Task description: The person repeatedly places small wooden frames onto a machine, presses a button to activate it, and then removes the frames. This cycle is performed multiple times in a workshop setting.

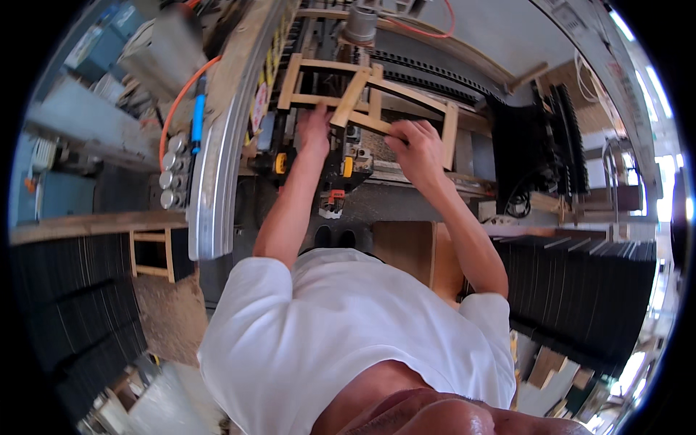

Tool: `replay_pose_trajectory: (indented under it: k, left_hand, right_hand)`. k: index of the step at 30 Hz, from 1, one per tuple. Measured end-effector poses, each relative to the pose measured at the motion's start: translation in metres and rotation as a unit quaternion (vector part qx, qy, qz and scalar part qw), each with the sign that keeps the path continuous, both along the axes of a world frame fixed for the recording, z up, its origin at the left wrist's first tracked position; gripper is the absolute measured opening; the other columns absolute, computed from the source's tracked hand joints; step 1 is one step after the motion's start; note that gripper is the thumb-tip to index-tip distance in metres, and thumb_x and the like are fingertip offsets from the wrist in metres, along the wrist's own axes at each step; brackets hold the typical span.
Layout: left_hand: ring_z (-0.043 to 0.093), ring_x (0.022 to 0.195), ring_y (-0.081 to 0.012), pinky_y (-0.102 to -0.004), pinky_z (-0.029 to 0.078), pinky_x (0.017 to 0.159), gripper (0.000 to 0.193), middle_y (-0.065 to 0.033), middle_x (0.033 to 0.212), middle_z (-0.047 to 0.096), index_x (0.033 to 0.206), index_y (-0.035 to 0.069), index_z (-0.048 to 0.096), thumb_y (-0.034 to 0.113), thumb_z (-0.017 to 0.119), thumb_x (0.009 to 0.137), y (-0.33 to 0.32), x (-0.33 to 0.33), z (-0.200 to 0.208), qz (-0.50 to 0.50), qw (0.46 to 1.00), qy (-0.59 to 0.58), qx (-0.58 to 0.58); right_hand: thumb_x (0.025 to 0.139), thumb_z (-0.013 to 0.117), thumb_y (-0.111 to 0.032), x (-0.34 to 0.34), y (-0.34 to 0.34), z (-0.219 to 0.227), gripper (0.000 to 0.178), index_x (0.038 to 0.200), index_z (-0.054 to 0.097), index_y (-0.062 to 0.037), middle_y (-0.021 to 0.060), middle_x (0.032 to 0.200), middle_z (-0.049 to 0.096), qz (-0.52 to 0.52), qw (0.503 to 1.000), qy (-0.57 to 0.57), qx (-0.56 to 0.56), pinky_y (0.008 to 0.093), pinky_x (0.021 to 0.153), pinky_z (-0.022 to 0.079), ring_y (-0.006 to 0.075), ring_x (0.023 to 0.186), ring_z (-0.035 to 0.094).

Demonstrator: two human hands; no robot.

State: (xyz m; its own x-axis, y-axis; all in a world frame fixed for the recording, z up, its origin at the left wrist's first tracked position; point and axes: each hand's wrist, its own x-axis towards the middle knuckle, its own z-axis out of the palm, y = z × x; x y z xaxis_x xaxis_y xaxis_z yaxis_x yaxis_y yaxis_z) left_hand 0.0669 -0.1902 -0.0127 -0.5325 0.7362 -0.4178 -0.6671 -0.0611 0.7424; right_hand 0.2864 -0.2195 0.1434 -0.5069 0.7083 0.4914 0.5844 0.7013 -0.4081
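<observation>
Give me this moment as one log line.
left hand: at wooden frame, near side, grip unclear | right hand: same side, farther right | machine: below frame | black stack: lower right

Wooden frame (350,96) (matt), glossy metal rail (215,181)

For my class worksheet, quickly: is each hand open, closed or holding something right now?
Left hand: at the wooden frame; open or closed cannot be told.
Right hand: closed, holding the wooden frame.
</observation>
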Motion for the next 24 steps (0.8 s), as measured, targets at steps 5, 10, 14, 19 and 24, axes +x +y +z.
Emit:
replay_pose_trajectory:
  k: [5, 10, 14, 19, 24]
  left_hand:
    - [0.06, 0.106, -0.0219, -0.0387, 0.046, 0.09, 0.022, -0.0078, 0.109, 0.064, 0.108, 0.005, 0.057, 0.005, 0.055, 0.086, -0.056, 0.005, -0.005, -0.101, 0.984, -0.032, 0.142]
    - [0.062, 0.103, -0.0216, -0.0386, 0.049, 0.087, 0.022, -0.0085, 0.11, 0.064, 0.11, 0.006, 0.058, 0.008, 0.056, 0.088, -0.067, 0.005, -0.01, -0.073, 0.973, -0.076, 0.204]
    - [0.064, 0.084, -0.0184, -0.0332, 0.05, 0.071, 0.016, -0.0037, 0.097, 0.067, 0.107, 0.011, 0.062, 0.018, 0.06, 0.093, -0.049, 0.013, -0.026, -0.03, 0.973, -0.104, 0.202]
    - [0.062, 0.084, -0.0156, -0.0306, 0.049, 0.076, 0.016, -0.0029, 0.099, 0.066, 0.107, 0.008, 0.063, 0.015, 0.062, 0.092, -0.069, 0.034, -0.018, 0.06, 0.981, -0.085, 0.165]
    - [0.056, 0.117, -0.0212, -0.0353, 0.044, 0.102, 0.036, -0.0097, 0.12, 0.061, 0.129, 0.002, 0.052, 0.013, 0.057, 0.096, -0.155, 0.063, 0.002, 0.057, 0.986, -0.085, 0.135]
  right_hand:
    - [0.077, 0.072, -0.016, -0.072, 0.045, -0.046, 0.016, 0.089, 0.066, -0.0082, 0.0058, 0.087, 0.069, 0.082, 0.996, -0.018, -0.009, 0.0413, 0.081, 0.048, 0.029, 0.089, 0.061]
    - [0.074, 0.074, -0.026, -0.091, 0.046, -0.068, 0.035, 0.101, 0.058, -0.0083, 0.0112, 0.096, 0.067, 0.147, 0.983, -0.107, 0.003, 0.0453, 0.082, 0.047, 0.032, 0.095, 0.062]
    - [0.081, 0.071, -0.023, -0.087, 0.06, -0.065, 0.03, 0.106, 0.059, -0.0114, 0.0121, 0.096, 0.069, 0.111, 0.972, -0.187, -0.092, 0.046, 0.077, 0.053, 0.0338, 0.093, 0.066]
    - [0.079, 0.07, -0.014, -0.101, 0.083, -0.078, 0.027, 0.103, 0.06, -0.0086, 0.0139, 0.091, 0.069, 0.215, 0.969, -0.121, 0.001, 0.0491, 0.075, 0.051, 0.0378, 0.089, 0.065]
    - [0.08, 0.072, -0.013, -0.136, 0.12, -0.094, 0.03, 0.107, 0.06, -0.008, 0.0132, 0.095, 0.07, 0.176, 0.975, -0.137, 0.013, 0.0488, 0.075, 0.052, 0.0357, 0.09, 0.066]
